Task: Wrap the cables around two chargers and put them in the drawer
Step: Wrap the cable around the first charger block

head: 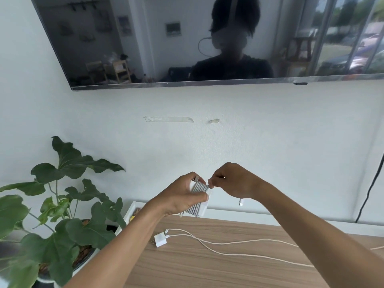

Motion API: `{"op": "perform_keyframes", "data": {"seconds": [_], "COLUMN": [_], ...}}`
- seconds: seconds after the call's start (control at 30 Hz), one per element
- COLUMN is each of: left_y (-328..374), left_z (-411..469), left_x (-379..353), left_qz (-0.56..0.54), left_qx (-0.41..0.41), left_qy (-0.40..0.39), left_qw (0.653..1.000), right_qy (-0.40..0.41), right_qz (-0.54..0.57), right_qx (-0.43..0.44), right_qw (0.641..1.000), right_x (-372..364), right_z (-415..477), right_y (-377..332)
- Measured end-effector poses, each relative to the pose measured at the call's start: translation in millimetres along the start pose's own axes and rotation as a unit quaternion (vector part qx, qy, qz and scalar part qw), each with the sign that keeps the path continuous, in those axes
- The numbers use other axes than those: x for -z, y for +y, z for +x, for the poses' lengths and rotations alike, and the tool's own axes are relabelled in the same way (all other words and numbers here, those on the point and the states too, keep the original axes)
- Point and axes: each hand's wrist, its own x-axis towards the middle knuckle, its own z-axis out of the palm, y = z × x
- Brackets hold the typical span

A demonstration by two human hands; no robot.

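You're gripping the wound charger [202,206] in your left hand [182,196], your right hand [232,181] pinching the cable [199,187] tail at its 1 o'clock corner.
The tail is dangling untucked, so easing either grip is likely letting the coils spring loose; the second charger [160,240] is lying unwrapped on the table [207,271] at 7 o'clock.

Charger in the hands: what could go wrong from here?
If the right hand's pinch slips, the cable coils on the charger in the left hand could spring loose. The plug end dangling under the right hand is untucked and may unwind later. The second charger lies near the table edge; snagging its cable might drag it off.
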Motion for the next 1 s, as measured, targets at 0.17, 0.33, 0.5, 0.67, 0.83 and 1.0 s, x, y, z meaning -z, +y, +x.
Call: {"op": "perform_keyframes", "data": {"seconds": [0.17,0.33,0.5,0.67,0.83,1.0], "left_y": [-2,-7,-7,-9,-10,-14], "left_z": [5,12,16,20,20,25], "left_x": [0,-8,-17,-24,-23,-19], "left_qz": [-0.062,-0.173,-0.259,-0.273,-0.286,-0.288], "left_qx": [-0.004,0.016,0.058,0.073,0.079,0.06], "left_qy": [0.065,0.109,0.094,0.128,0.151,0.249], "left_qw": [0.996,0.979,0.96,0.95,0.943,0.923], "right_qy": [0.108,0.246,0.334,0.341,0.308,0.287], "right_qz": [0.011,0.033,0.117,0.117,0.118,0.239], "right_qx": [0.023,0.075,0.065,0.075,0.099,0.085], "right_qw": [0.994,0.966,0.933,0.93,0.939,0.924], "right_x": [-22,-56,-82,-97,-101,-105], "right_z": [-8,-16,-15,-17,-21,-25], "right_y": [-6,-3,1,5,7,8]}}
